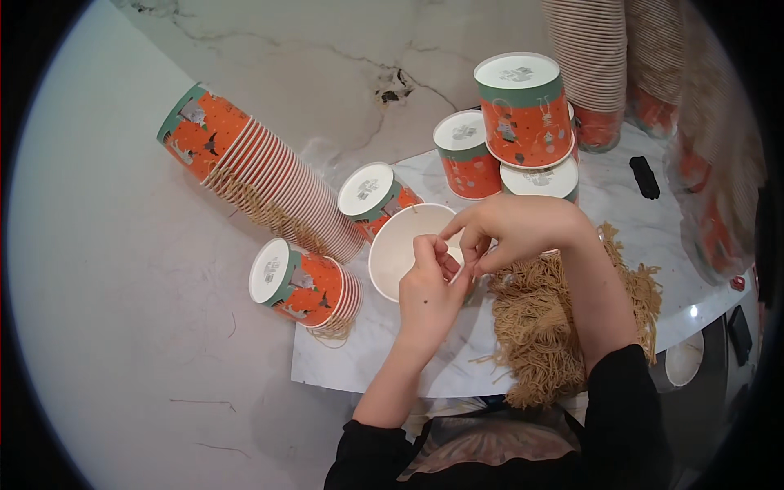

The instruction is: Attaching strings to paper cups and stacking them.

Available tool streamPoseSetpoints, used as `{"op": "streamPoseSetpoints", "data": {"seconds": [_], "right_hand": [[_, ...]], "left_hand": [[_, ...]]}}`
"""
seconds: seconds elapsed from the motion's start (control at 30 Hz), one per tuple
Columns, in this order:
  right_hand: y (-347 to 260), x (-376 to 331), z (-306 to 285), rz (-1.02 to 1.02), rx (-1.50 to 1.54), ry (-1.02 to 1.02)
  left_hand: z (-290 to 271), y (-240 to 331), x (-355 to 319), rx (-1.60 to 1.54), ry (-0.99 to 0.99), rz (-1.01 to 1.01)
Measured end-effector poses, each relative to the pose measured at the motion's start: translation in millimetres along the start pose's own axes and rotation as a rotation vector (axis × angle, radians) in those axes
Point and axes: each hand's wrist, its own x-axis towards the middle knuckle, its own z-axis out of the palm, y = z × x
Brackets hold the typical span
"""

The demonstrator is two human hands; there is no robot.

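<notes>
An orange paper bucket with a white inside [389, 260] sits in front of me, its mouth facing up. My left hand [433, 290] reaches across the mouth with curled fingers, pinching the rim on the right side. Against the same stretch of rim, the fingers of my right hand [510, 233] are pinched together; whatever is between the fingertips is too small to make out. Under my right forearm lies a heap of tan cords [535, 327]. The bucket's outer wall is mostly hidden by my hands.
A long leaning stack of nested buckets [278, 188] and a short stack [306, 286] with loose cord loops stand to the left. Upturned buckets [527, 114] stand farther back. Tall wrapped stacks [588, 65] rise at the far right, near a small black object [644, 177].
</notes>
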Motion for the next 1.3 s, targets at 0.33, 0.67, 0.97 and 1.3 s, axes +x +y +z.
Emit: {"op": "streamPoseSetpoints", "data": {"seconds": [0.33, 0.67, 0.97, 1.3], "right_hand": [[32.4, 14.2, -5.8, 0.218, 0.193, -0.089], [-22.9, 22.3, 12.4, -0.338, 0.266, 0.272], [-37.8, 44.0, 43.9, -0.458, -0.213, 0.485], [-34.3, 50.9, 52.9, -0.472, -0.258, 0.427]], "left_hand": [[-74.1, -54.2, 9.8, 0.221, -0.353, 0.400], [-54.4, -47.6, -22.0, -0.877, 0.106, 0.087], [-18.8, -74.0, -13.0, -1.140, 0.279, 0.225], [1.1, -83.0, -21.3, -1.233, 0.318, 0.149]]}}
